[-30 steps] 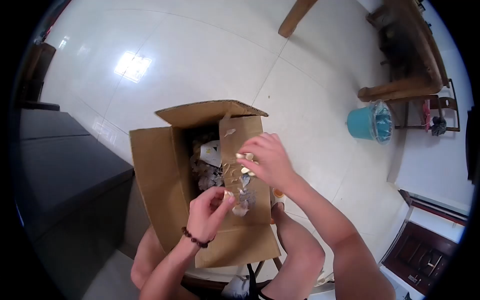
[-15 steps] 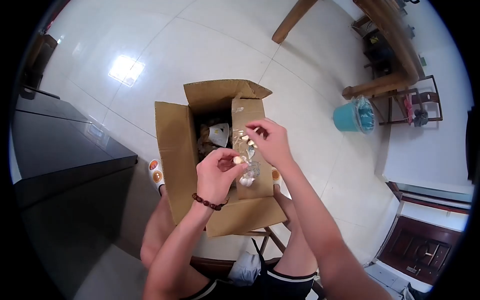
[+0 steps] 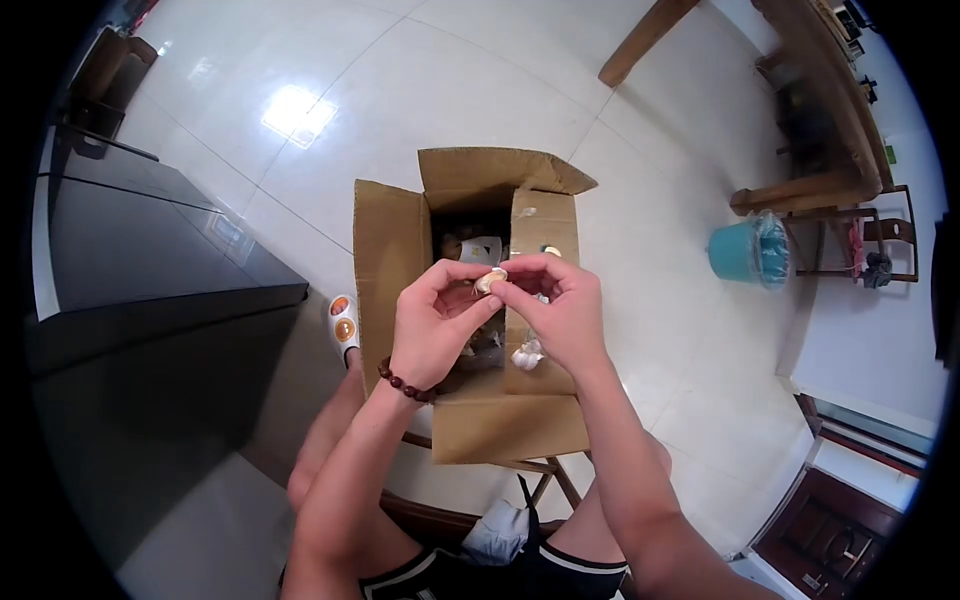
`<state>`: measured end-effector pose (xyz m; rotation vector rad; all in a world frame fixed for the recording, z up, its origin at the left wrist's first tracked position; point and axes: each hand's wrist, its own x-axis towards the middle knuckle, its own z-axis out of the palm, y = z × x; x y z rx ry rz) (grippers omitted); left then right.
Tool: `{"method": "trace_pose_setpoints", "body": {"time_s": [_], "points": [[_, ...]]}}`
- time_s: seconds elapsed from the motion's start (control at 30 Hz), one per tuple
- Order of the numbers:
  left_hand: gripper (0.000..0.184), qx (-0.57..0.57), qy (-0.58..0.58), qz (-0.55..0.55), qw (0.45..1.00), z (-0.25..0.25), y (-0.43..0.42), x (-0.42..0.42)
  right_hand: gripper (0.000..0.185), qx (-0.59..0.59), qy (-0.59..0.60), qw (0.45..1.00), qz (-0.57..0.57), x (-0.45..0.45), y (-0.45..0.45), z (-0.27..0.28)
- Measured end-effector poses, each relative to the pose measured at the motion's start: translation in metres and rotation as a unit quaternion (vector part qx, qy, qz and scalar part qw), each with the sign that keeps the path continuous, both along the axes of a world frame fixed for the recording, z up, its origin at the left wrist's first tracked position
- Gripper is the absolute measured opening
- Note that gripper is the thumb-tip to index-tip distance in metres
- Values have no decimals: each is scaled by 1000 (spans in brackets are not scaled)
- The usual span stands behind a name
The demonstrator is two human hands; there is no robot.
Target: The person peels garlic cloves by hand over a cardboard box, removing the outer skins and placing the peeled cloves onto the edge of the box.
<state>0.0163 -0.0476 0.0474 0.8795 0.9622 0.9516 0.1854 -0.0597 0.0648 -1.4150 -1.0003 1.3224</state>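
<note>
Both my hands meet above an open cardboard box (image 3: pixel 390 240). A small garlic clove (image 3: pixel 490 281) is pinched between them. My left hand (image 3: pixel 430 315), with a beaded bracelet at the wrist, holds the clove's left side. My right hand (image 3: pixel 560 305) grips it from the right with thumb and fingertips. A whitish garlic piece (image 3: pixel 527 354) lies on the right flap, below my right hand. Other pale pieces on that flap are mostly hidden behind my right hand. Inside the box are papery scraps and a white packet (image 3: pixel 482 249).
A teal bucket (image 3: pixel 735 253) with a plastic liner stands on the tiled floor at the right, near a wooden table leg (image 3: pixel 800 192). A dark cabinet (image 3: pixel 150 240) is at the left. My slippered foot (image 3: pixel 343 325) is left of the box.
My right hand has moved from the pieces on the flap to my left hand and now grips the clove too. The view has shifted, so the box appears further right and higher.
</note>
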Motion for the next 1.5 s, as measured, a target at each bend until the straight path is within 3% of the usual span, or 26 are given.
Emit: {"method": "trace_pose_setpoints", "body": {"time_s": [0.27,0.37,0.43,0.67,0.73,0.83,0.9,1.0,1.23,1.43,1.5], "points": [[20,-12,-72,48,996,-5,6,-5,20,100,-90,990,44,-5,10,2],[22,2,-71,53,996,-3,4,-5,17,92,-53,994,19,-7,5,-5],[23,6,-67,50,996,3,2,-4,14,29,38,999,-21,-7,3,-2],[27,84,-8,32,996,-2,1,-2,11,42,31,999,-17,-2,3,-2],[27,104,0,31,994,-3,-1,1,8,59,-80,995,0,2,1,-1],[28,93,21,22,995,-1,-3,3,6,76,-111,991,-2,0,3,0],[29,-4,-88,50,995,-1,-3,6,7,91,-108,990,1,-2,4,-1],[29,-25,-140,46,989,-7,-4,5,8,102,-110,989,15,-4,3,-1],[26,25,-43,-41,998,-11,2,-4,8,106,-144,983,40,0,6,2],[25,-9,-109,44,993,-20,0,-1,7,93,-147,984,50,1,6,-1],[26,-58,-156,119,979,-20,4,-4,7,87,-153,983,52,5,4,-4]]}}
